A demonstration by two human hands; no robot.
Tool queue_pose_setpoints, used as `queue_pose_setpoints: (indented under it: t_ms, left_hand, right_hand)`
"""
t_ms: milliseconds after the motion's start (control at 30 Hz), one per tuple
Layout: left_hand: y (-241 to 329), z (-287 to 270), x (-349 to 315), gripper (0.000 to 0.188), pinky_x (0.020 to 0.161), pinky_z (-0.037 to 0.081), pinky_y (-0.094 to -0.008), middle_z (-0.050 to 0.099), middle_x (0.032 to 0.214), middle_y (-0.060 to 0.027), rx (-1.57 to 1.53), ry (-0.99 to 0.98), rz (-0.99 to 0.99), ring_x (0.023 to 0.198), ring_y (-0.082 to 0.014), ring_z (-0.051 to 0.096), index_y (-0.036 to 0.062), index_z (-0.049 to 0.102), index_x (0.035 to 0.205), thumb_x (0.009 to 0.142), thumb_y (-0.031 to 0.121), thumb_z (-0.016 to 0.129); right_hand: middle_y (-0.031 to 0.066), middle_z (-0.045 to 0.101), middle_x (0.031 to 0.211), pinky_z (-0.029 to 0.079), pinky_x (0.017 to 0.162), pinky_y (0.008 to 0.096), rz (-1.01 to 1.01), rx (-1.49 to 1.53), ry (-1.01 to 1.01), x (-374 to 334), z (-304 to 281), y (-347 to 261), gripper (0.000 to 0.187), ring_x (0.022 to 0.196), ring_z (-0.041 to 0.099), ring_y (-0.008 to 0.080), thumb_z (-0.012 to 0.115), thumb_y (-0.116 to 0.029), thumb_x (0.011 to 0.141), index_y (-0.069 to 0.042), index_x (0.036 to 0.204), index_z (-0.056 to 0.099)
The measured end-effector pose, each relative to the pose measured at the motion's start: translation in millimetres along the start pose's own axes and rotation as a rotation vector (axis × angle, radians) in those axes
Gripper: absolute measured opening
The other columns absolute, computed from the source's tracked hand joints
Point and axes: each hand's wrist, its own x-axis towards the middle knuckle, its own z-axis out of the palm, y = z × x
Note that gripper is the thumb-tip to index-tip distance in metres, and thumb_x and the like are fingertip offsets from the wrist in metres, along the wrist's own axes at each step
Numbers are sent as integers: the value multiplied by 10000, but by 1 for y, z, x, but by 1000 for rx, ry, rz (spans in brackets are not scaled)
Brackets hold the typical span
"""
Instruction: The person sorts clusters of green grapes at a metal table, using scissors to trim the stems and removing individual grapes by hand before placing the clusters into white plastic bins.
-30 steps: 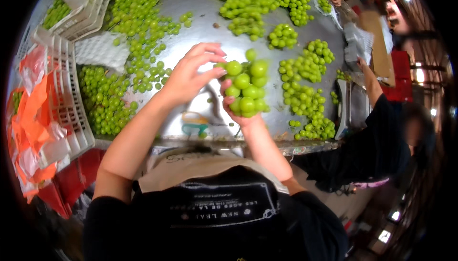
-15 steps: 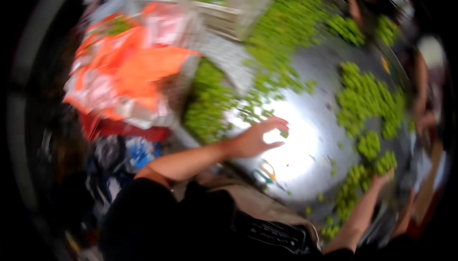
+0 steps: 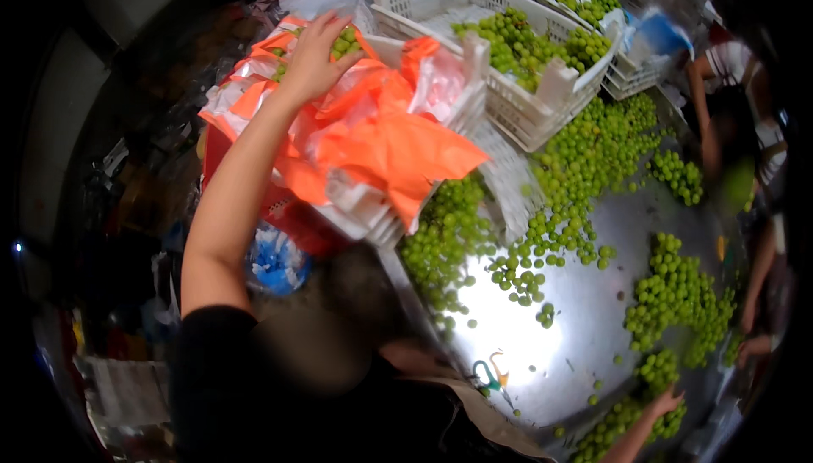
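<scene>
My left hand (image 3: 318,61) reaches up to the left over a crate lined with an orange and white plastic sheet (image 3: 385,137). Its fingers and thumb are apart, and green grapes (image 3: 346,42) show between them, lying in the lining. My right hand (image 3: 665,405) is low at the right, fingers bent at a bunch of green grapes (image 3: 673,422) on the metal table (image 3: 542,387). That hand is small in view, and part of its grip is hidden. Scissors with green and orange handles (image 3: 493,372) lie near the table's front edge.
White plastic crates (image 3: 529,112) with grapes stand at the back. Loose grapes (image 3: 584,158) spread over the table's far side, and a heap of bunches (image 3: 677,294) lies at the right. Co-workers' arms (image 3: 760,277) are along the right edge. A blue and white bag (image 3: 278,261) sits below the lined crate.
My left hand has moved from above the table's shiny middle, where it held a small green grape, up and left to the lined crate. The view has turned left. My right hand stays by the bunches.
</scene>
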Motion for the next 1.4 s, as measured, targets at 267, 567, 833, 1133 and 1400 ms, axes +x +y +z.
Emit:
queue_pose_setpoints:
  t_ms: [267, 567, 833, 1133, 1400]
  left_hand:
    - [17, 72, -69, 501, 916, 405, -402, 468, 1235, -197, -4, -1038, -162, 1127, -346, 470, 67, 524, 1191, 785, 351, 599]
    - [35, 17, -64, 328, 808, 471, -399, 648, 934, -165, -132, -755, -53, 918, -318, 602, 53, 662, 950, 780, 323, 588]
    - [-93, -55, -48, 255, 644, 491, -388, 643, 861, -183, 390, -1158, -187, 796, -306, 628, 27, 668, 841, 588, 19, 636]
    - [-99, -37, -47, 205, 656, 473, -368, 641, 754, -139, 419, -1501, -11, 715, -281, 616, 38, 677, 720, 574, 172, 732]
    - [-12, -61, 14, 221, 626, 477, -405, 620, 749, -203, 395, -1189, 101, 712, -322, 616, -9, 664, 761, 738, 182, 555]
  right_hand:
    - [182, 324, 1384, 330, 1015, 431, -412, 224, 53, -94, -44, -88, 602, 1279, 312, 318, 599, -280, 867, -50, 1360, 340]
    - [109, 305, 1419, 320, 1021, 409, -240, 797, -368, -190, -92, -194, 537, 1289, 321, 276, 535, -134, 884, -69, 1370, 317]
    - [85, 352, 1399, 344, 995, 393, -104, 829, -409, -191, -112, -190, 499, 1240, 406, 265, 519, -221, 907, -72, 1352, 349]
    - [89, 355, 1393, 341, 1006, 393, -18, 975, -510, -212, -113, -186, 475, 1248, 401, 250, 512, -200, 915, -80, 1349, 361]
    - [98, 354, 1389, 360, 1011, 415, 25, 1031, -519, -226, -125, -200, 428, 1217, 437, 256, 484, -117, 912, -83, 1328, 385]
